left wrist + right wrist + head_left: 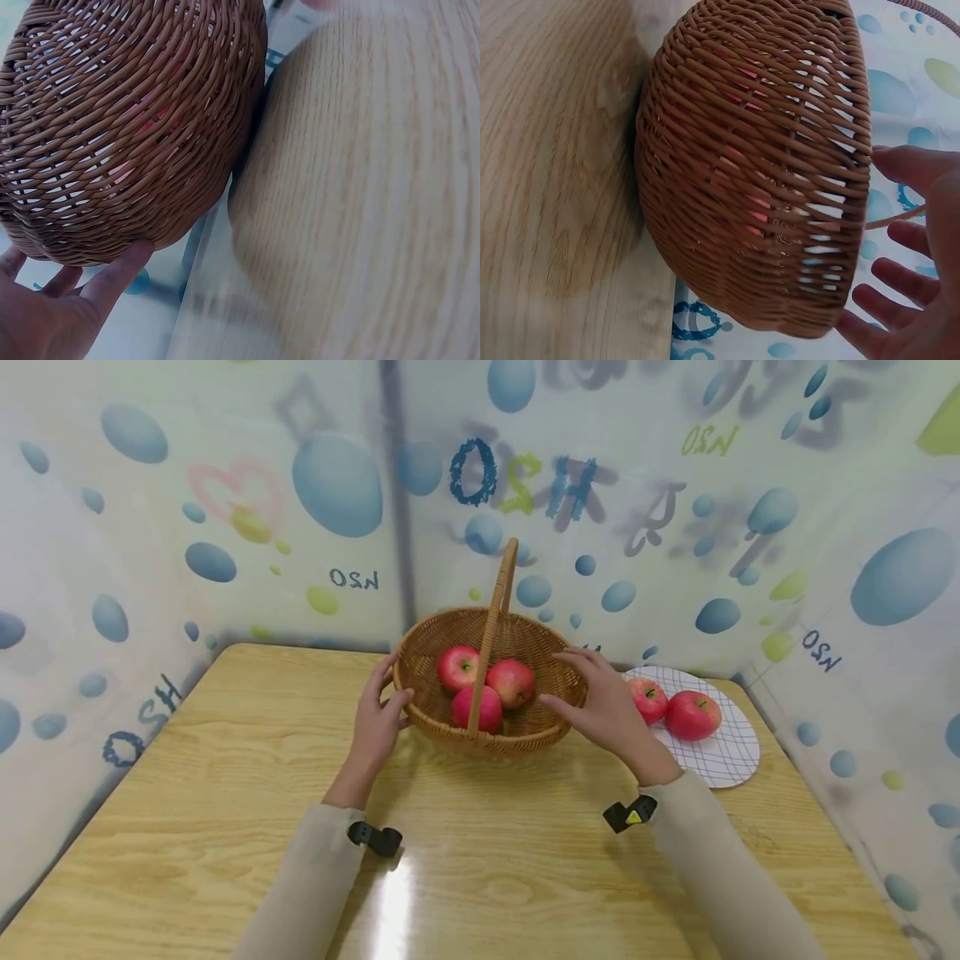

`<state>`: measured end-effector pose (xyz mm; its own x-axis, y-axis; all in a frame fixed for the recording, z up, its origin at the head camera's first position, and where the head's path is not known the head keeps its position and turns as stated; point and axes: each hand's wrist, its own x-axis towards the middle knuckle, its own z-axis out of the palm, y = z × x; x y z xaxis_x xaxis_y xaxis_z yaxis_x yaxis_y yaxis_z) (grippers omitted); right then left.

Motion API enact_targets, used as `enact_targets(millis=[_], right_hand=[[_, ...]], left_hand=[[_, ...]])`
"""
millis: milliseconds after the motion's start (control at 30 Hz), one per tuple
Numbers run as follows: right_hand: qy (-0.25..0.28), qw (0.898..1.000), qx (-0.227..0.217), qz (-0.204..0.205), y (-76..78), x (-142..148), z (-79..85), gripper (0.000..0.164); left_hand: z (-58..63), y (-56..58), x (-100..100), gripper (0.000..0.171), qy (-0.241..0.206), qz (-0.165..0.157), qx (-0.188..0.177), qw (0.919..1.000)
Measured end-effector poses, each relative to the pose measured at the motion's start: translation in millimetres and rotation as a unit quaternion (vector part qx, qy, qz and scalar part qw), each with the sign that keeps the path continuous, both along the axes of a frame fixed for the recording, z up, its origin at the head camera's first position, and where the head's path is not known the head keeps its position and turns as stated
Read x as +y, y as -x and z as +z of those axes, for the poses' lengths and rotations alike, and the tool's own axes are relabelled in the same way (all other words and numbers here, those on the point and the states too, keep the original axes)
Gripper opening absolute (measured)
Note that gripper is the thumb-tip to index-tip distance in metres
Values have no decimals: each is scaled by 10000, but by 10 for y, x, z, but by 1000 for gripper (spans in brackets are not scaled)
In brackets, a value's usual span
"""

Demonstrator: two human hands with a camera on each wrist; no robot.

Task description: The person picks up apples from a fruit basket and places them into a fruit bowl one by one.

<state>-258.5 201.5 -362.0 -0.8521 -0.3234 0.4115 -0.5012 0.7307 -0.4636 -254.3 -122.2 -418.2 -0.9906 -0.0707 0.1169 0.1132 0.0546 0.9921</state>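
A brown wicker basket with a tall arched handle stands at the back of the wooden table. Three red apples lie together inside it; through the weave, only patches of red show in both wrist views. My left hand is at the basket's left side, and in the left wrist view its fingers touch the outer weave. Over the right rim my right hand is spread, thumb and fingers apart. In the right wrist view the right hand lies close beside the rim, holding nothing.
On the right, a white plate with a checked line pattern bears two red apples. Behind the wooden table and along its sides hang white sheets printed with blue and green drops. Black bands circle both wrists.
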Motion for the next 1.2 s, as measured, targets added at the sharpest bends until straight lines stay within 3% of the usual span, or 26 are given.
enact_targets(millis=[400, 867, 1200], right_hand=[[-507, 9969, -541, 259, 212, -116, 138, 67], [-848, 9864, -1294, 551, 512, -258, 140, 68], [-1370, 9791, -1279, 791, 670, -412, 94, 66]], left_hand=[[-18, 14, 40, 61, -61, -58, 47, 10000], [7, -10, 15, 61, -85, -114, 51, 9999], [-4, -18, -21, 61, -110, -72, 53, 9999]])
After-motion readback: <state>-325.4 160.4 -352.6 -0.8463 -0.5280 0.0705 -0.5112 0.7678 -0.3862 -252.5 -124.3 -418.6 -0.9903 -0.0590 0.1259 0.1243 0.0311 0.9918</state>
